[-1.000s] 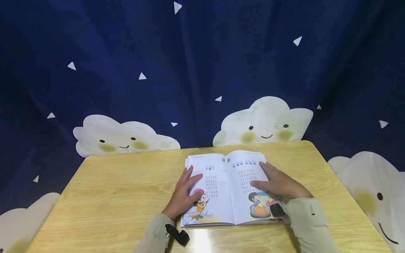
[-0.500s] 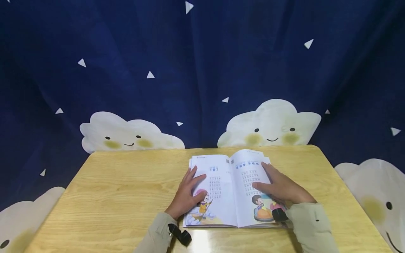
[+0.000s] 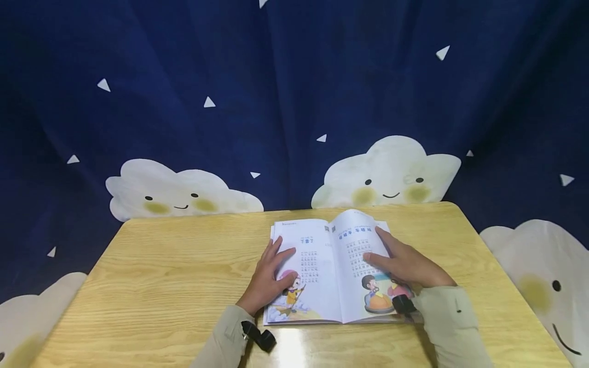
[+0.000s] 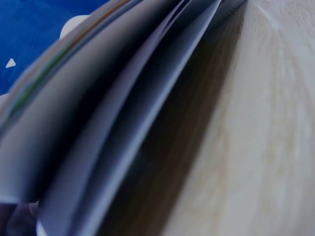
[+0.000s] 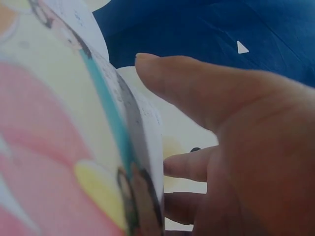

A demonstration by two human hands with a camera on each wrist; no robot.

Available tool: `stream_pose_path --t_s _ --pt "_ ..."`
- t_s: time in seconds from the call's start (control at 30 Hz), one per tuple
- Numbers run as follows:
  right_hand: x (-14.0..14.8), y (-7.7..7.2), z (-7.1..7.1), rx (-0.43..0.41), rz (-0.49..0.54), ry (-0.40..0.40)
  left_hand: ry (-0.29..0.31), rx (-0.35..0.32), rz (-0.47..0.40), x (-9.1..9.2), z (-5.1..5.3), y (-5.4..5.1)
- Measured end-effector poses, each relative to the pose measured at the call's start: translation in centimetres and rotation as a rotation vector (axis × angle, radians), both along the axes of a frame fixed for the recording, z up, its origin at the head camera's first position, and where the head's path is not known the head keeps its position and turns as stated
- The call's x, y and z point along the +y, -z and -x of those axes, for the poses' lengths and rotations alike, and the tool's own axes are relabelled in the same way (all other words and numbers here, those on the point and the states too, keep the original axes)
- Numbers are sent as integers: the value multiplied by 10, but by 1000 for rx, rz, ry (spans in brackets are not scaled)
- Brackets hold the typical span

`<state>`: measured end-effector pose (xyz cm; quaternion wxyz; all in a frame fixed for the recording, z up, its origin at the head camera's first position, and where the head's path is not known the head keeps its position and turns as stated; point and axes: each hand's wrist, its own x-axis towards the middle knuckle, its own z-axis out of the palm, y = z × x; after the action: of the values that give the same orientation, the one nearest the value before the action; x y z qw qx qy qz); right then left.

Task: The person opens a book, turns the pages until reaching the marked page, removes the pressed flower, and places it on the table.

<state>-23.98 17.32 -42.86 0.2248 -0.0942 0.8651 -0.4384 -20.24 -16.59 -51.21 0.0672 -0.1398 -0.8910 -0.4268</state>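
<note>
An open picture book with Chinese text and coloured drawings lies on the wooden table in the head view. My left hand rests on the left page's outer side, thumb and fingers spread. In the left wrist view the book's pages fan apart, and only a bit of that hand shows at the lower left corner. On the other side, my right hand touches the outer edge of the right page, fingers extended and thumb over the print. The right page bows upward beside the thumb and fingers in the right wrist view.
The wooden table extends around the book, mostly to the left. Behind it hangs a dark blue curtain with white triangles and smiling clouds. Small black devices are strapped at both wrists.
The right page bulges up more near its top, and its outer edge has shifted inward. Both hands keep nearly the same place on the book; the head view has shifted slightly.
</note>
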Motion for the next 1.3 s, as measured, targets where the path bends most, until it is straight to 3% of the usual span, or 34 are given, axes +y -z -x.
stream_pose_path --t_s 0.1,0.33,0.57,0.8,1.13,1.3 --pt "0 -3 -1 3 -6 12 6 0 -2 1 1 -1" --pt "-1 -5 -5 -31 89 -2 1 -10 -9 1 1 -3" --pt "3 -8 -4 50 63 -83 0 -16 -17 1 2 -4" --pt "10 -14 -9 48 79 -82 7 -10 -35 2 1 -3" --pt "8 -29 -15 166 163 -168 7 28 -33 1 3 -1" --pt "1 -33 -17 180 163 -180 8 32 -27 0 1 0"
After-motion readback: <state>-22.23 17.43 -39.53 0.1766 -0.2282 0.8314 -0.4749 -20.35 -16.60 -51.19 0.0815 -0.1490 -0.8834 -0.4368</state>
